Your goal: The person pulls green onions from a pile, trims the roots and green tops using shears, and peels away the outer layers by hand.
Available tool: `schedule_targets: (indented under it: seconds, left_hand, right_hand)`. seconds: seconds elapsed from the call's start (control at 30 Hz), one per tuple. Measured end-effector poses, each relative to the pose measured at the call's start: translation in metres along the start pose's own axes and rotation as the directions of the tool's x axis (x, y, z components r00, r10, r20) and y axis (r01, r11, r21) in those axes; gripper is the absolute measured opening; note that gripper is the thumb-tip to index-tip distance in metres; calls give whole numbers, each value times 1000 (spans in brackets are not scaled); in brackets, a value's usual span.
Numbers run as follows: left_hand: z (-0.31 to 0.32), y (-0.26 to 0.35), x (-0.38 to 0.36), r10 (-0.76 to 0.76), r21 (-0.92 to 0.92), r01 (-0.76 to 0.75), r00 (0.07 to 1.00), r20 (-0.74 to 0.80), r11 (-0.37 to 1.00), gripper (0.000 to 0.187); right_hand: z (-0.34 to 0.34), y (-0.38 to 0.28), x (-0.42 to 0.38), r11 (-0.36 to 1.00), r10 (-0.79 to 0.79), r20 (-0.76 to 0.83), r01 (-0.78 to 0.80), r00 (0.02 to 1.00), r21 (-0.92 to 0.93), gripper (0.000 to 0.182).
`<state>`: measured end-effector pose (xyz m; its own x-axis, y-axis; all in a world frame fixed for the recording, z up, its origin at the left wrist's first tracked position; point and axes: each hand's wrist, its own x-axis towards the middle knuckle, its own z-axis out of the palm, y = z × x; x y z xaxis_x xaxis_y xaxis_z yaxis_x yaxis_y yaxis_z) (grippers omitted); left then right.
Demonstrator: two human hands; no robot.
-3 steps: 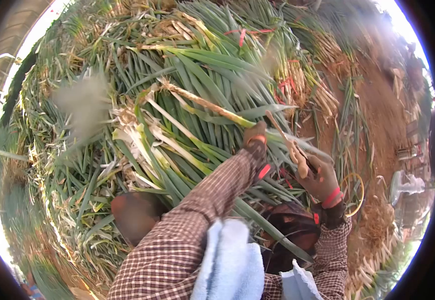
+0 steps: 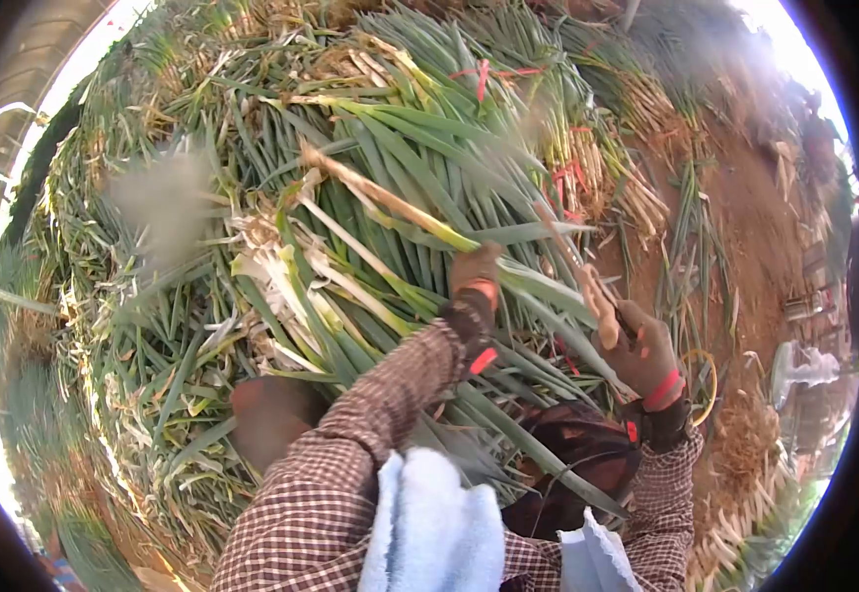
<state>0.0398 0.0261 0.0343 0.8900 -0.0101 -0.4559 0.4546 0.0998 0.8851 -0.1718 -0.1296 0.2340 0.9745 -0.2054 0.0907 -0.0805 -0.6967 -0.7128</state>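
Note:
My left hand point(image 2: 476, 270), in a dark glove with an orange-red band, is closed around a long green onion point(image 2: 390, 200) where its pale stalk turns green. Its brownish root end points to the upper left, and its leaves trail right toward my other hand. My right hand point(image 2: 639, 350), also gloved, grips the tan, lumpy handle of a thin-bladed knife point(image 2: 599, 301); the blade slants up and left, apart from the stalk. Beneath the left hand lie more green onions point(image 2: 350, 286), white ends to the left.
Bundles tied with red tape point(image 2: 569, 178) lie at the upper right beside brown soil point(image 2: 745, 247). Loose onion leaves and trimmings point(image 2: 173, 395) cover the left. A yellow hoop point(image 2: 710, 390) is near my right wrist. A light blue towel point(image 2: 434, 523) hangs in front of me.
My left hand has moved left and slightly down with the green onion. My right hand has shifted a little right and down with the knife.

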Motion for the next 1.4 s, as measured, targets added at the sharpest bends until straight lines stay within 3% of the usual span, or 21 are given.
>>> schedule_targets:
  seconds: [0.07, 0.1, 0.13, 0.17, 0.2, 0.23, 0.3, 0.33, 0.37, 0.4, 0.5, 0.6, 0.67, 0.73, 0.9, 1.03, 1.13, 1.2, 1.23, 1.4]
  left_hand:
    - [-60, 43, -30, -80, -123, 91, 992, 97, 988, 52]
    - [-88, 75, -41, -92, -277, 144, 977, 192, 950, 52]
    - [-117, 96, -51, -53, -323, 138, 964, 260, 936, 61]
    - [-141, 111, -61, -159, -308, 236, 953, 257, 921, 66]
    - [-156, 122, -74, -155, -353, 247, 950, 270, 902, 60]
    - [-174, 121, -83, -74, -372, 205, 938, 338, 905, 54]
    - [-205, 108, -91, 53, -365, 157, 861, 506, 918, 36]
    - [-208, 114, -115, -19, -336, 181, 901, 434, 924, 26]
    - [-212, 108, -124, -11, -343, 167, 910, 414, 925, 25]
    - [-217, 100, -132, -6, -349, 155, 919, 393, 924, 25]
    - [-226, 111, -142, -338, 63, 333, 933, 121, 941, 25]
    - [-241, 59, -115, -310, -127, 375, 881, 356, 918, 32]
    - [-240, 54, -113, -301, -137, 378, 869, 392, 915, 35]
    - [-246, 65, -111, -311, -92, 374, 865, 394, 923, 37]
    - [-246, 64, -107, -432, -37, 456, 863, 263, 889, 32]
    - [-256, 48, -90, -412, 67, 413, 855, 316, 908, 26]
    - [-258, 50, -96, -396, 85, 391, 857, 330, 917, 23]
    - [-257, 41, -78, -382, 163, 346, 859, 341, 924, 22]
    - [-249, -47, -5, -381, 34, 392, 868, 319, 919, 25]
    - [-252, -31, -6, -350, 124, 328, 874, 337, 937, 33]
  right_hand:
    - [-15, -30, -13, 990, 140, 104, -142, 985, 16, 27]
    - [-12, -36, -16, 998, 55, 74, -56, 996, 11, 23]
    - [-7, -46, -16, 997, 16, 90, -23, 996, 76, 26]
    - [-1, -58, -17, 991, -21, 106, 6, 994, 137, 29]
    - [5, -70, -19, 981, -54, 121, 30, 991, 192, 31]
    - [11, -81, -22, 967, 30, 225, -85, 974, 238, 31]
    - [34, -87, -26, 985, -86, 259, 42, 962, 169, 33]
    - [43, -93, -29, 986, -129, 296, 89, 947, 143, 34]
    - [47, -106, -32, 999, -38, 351, 44, 936, -10, 35]
    - [52, -115, -34, 999, -36, 374, 44, 927, -11, 35]
    - [76, -129, -42, 997, -61, 414, 71, 908, -9, 37]
    - [90, -141, -50, 986, 18, 482, 64, 876, -154, 39]
    - [99, -147, -48, 981, 23, 481, 74, 877, -182, 41]
    - [116, -138, -44, 977, -13, 450, 107, 893, -183, 42]
    - [130, -148, -33, 979, 122, 531, -14, 839, -204, 45]
    - [146, -156, -19, 965, 81, 545, 70, 835, -251, 45]
    - [155, -176, -5, 951, 221, 571, -46, 790, -304, 44]
    - [160, -171, 1, 958, 162, 577, 12, 800, -286, 42]
    - [161, -167, 3, 960, 134, 580, 41, 804, -279, 42]
    - [154, -164, 10, 960, 106, 596, 74, 796, -269, 39]
